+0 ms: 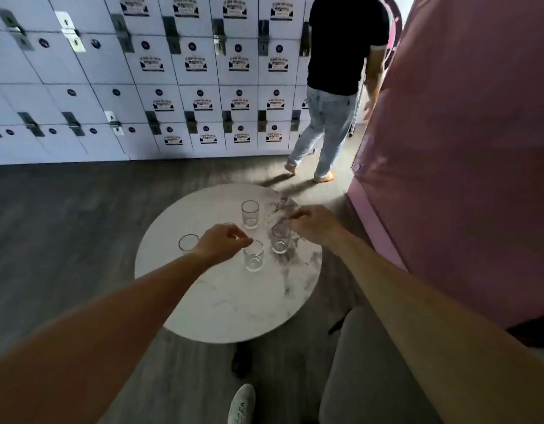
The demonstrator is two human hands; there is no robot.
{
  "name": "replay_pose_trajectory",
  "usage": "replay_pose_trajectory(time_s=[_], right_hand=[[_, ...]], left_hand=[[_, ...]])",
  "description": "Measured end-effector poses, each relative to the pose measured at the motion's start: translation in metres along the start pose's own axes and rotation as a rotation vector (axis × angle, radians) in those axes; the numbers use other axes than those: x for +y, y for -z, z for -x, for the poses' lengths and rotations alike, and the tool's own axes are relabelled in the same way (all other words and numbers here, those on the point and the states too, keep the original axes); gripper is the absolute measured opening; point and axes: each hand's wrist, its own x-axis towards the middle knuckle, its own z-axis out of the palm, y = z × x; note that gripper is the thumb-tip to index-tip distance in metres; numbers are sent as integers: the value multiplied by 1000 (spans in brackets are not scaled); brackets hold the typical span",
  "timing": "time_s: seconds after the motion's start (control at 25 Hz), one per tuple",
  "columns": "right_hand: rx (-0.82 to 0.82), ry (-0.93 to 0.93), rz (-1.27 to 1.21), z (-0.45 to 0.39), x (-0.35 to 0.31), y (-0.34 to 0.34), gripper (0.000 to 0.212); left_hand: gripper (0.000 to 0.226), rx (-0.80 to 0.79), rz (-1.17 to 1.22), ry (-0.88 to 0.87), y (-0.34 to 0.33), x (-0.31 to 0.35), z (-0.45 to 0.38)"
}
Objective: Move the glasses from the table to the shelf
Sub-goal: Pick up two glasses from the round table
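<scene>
Several clear empty glasses stand upright on a round white marble table (234,301). My left hand (221,243) hovers over the middle of the group, its loosely curled fingertips at the rim of the nearest glass (254,259) and hiding most of another glass (228,224). My right hand (315,223) reaches in from the right, with its fingers just above the rim of the right glass (280,241). Neither hand holds anything. One glass (250,214) stands farther back and one (188,242) stands at the left. No shelf is in view.
A wall of white lockers (173,71) runs behind the table. A person (335,87) in a dark top and light jeans walks away at the back right. A pink wall (463,148) stands close on the right, a grey seat (371,362) near my right arm, and my shoe (241,405) below.
</scene>
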Motion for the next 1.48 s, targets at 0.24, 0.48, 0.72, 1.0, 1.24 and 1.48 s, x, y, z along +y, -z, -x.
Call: replay_pose_trajectory(time_s=[0.24, 0.48, 0.72, 1.0, 1.24, 1.48], right_hand=[[-80, -62, 122, -64, 34, -45, 10], [-111, -65, 250, -105, 64, -87, 32], [-26, -76, 395, -134, 86, -111, 28], [39, -82, 437, -141, 100, -124, 24], [152, -86, 284, -120, 83, -79, 21], [447, -138, 245, -48, 61, 45, 26]], left_hand=[[30, -109, -191, -23, -31, -61, -60], [33, -208, -255, -106, -63, -105, -96], [21, -194, -195, -152, -80, -119, -113], [23, -171, -110, -193, -87, -126, -116], [42, -153, -43, -379, -70, -78, -123], [23, -201, -98, -637, -68, 52, -141]])
